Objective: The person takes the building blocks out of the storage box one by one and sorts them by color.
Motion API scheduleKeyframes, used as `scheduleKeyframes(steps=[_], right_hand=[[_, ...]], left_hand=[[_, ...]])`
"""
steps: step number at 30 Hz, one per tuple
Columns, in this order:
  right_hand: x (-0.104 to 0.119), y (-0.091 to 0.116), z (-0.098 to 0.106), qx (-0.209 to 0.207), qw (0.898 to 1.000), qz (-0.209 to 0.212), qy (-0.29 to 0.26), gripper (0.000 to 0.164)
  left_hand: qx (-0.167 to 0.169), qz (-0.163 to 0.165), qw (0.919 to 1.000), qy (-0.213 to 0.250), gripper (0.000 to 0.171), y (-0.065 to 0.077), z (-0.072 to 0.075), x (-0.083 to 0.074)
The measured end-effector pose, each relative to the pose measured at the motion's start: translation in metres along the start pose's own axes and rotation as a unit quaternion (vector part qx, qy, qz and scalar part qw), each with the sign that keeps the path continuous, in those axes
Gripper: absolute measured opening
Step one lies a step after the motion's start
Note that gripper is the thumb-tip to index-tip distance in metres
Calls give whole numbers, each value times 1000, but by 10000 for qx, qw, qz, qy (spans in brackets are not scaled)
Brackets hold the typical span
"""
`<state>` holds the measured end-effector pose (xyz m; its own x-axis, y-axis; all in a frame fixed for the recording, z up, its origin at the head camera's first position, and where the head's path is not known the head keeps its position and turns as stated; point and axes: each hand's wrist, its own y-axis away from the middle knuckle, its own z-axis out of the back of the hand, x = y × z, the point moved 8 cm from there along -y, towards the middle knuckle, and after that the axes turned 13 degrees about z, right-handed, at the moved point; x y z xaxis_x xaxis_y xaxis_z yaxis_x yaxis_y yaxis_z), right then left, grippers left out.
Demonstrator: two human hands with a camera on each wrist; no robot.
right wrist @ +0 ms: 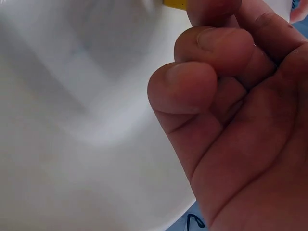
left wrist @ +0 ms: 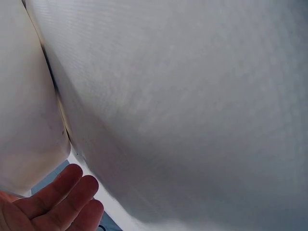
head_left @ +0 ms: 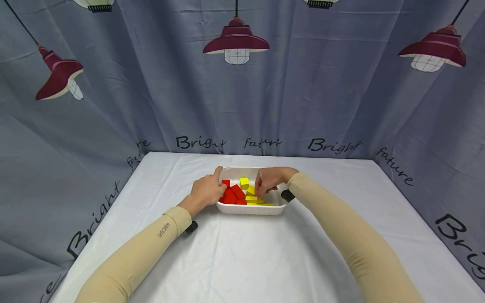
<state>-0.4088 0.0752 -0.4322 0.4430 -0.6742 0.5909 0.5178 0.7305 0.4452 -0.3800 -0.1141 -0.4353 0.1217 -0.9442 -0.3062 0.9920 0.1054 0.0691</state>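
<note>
A white tray (head_left: pixel 250 209) with rounded corners holds red blocks (head_left: pixel 238 192) on its left side and yellow blocks (head_left: pixel 244 183) toward the middle. At the tray's left end, my left hand (head_left: pixel 206 189) holds the rim, thumb over the inside by the red blocks. Its other fingers (left wrist: pixel 67 202) stretch along the outside of the wall. My right hand (head_left: pixel 270 180) reaches down into the tray, its fingertips pinching at a yellow block (right wrist: pixel 175 4) that they partly hide. The last fingers (right wrist: pixel 185 89) of that hand curl toward the palm.
White cloth covers the table (head_left: pixel 246 256) around the tray. Behind it hangs a grey-blue curtain (head_left: pixel 322 97) printed with lamps and lettering. Dark wrist cameras sit under both wrists, the right one (head_left: pixel 288 195) close to the tray's right end.
</note>
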Motion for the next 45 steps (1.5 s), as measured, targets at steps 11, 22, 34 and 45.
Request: scheduleKeyframes(steps=[11,22,34,45], right_hand=[[1,-1,-4,201,9998,90,-14,11],[-2,-2,-7,185,9996,19,198,9],[-3,-2,-3,141,9992,10,363,6],[2,7,10,-101,9980,-36,623,10]], left_hand=[[-15,3,10000,1,67,-1,-2,1],[-6,-33,10000,3,67,-1,-1,1],[19,-47,10000,24,67,0,-1,0],[-23,-6,10000,40,67,0,-1,1]])
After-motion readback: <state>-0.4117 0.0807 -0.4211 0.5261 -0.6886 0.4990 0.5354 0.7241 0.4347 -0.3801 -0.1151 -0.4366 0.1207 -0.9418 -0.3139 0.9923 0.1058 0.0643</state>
